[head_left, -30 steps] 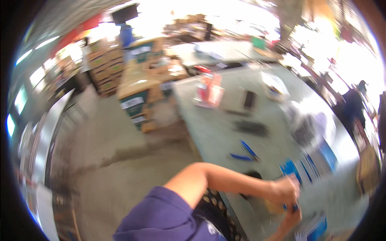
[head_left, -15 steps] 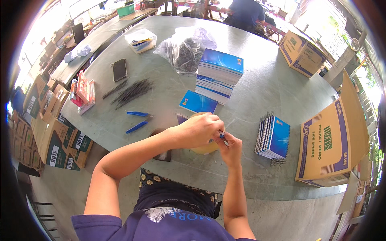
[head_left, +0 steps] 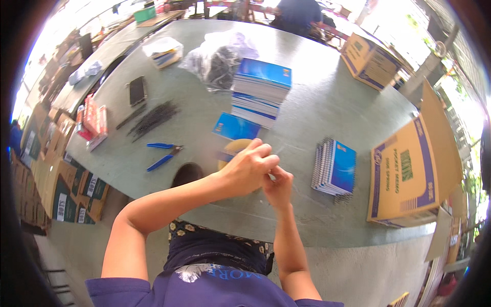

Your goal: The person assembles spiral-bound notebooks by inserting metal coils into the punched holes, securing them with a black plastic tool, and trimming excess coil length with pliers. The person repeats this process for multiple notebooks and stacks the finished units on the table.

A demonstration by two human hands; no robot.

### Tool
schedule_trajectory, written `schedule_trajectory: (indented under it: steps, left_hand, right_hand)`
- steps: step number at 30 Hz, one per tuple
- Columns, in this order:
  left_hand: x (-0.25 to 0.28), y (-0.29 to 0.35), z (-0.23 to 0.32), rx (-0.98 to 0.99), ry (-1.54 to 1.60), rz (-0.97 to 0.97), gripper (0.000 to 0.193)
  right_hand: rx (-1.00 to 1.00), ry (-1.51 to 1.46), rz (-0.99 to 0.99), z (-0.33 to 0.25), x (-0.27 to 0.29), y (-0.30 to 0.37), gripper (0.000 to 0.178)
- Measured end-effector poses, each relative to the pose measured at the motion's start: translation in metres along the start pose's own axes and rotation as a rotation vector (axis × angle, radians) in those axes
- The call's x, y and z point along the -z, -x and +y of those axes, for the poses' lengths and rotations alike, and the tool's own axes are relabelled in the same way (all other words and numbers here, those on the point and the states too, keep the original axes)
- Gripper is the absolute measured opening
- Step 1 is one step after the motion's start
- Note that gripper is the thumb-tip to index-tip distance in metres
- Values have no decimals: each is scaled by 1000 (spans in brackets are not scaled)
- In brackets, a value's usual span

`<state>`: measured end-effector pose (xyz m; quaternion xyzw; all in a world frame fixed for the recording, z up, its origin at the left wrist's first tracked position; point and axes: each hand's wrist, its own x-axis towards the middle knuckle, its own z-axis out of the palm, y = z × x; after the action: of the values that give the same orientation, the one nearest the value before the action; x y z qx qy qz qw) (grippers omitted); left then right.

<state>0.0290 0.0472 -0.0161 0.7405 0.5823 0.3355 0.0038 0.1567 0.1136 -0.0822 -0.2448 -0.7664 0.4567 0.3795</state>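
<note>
Over the near middle of the table, my left hand (head_left: 251,166) is closed, its fingers bent down toward my right hand (head_left: 279,185). The right hand's thumb and fingers are pinched together, touching the left fingertips. What they hold between them is hidden by the fingers. Under my left hand lies a yellow round thing (head_left: 227,152), mostly covered. A dark round thing (head_left: 188,173) is beside my left forearm. Just beyond the hands lies a blue notebook (head_left: 235,126), in front of a tall stack of blue-covered notebooks (head_left: 263,84).
Blue-handled cutting pliers (head_left: 164,154), black spiral wires (head_left: 153,118) and a phone (head_left: 137,91) lie to the left. Spiral-bound notebooks (head_left: 335,166) are stacked at right, near an open cardboard box (head_left: 404,171). A plastic bag (head_left: 220,59) lies behind. Someone in dark clothing (head_left: 299,15) is beyond the table.
The view has shifted, so the table's things appear further left. A small blue bit showed between my fingertips before; now it is hidden. My hands stay together.
</note>
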Motion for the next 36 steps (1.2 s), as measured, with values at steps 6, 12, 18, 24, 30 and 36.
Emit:
schedule_trajectory:
  steps: [6, 12, 18, 24, 30, 36]
  left_hand:
    - [37, -19, 22, -20, -48, 256, 31]
    - [47, 6, 0, 19, -52, 276, 27]
    - [40, 18, -6, 66, -24, 215, 19]
    - [65, 23, -92, 217, -278, 141, 10]
    - [22, 40, -177, -103, -410, -266, 17]
    - [18, 16, -175, 3, -483, -697, 15]
  right_hand:
    - [235, 60, 313, -30, 71, -12, 24]
    - [68, 784, 293, -31, 173, 15, 28]
    - [76, 965, 107, 9, 172, 38, 35]
    - [46, 943, 125, -3, 164, 30, 33]
    - [145, 961, 256, -20, 175, 47, 27]
    - [217, 978, 208, -42, 183, 53, 24]
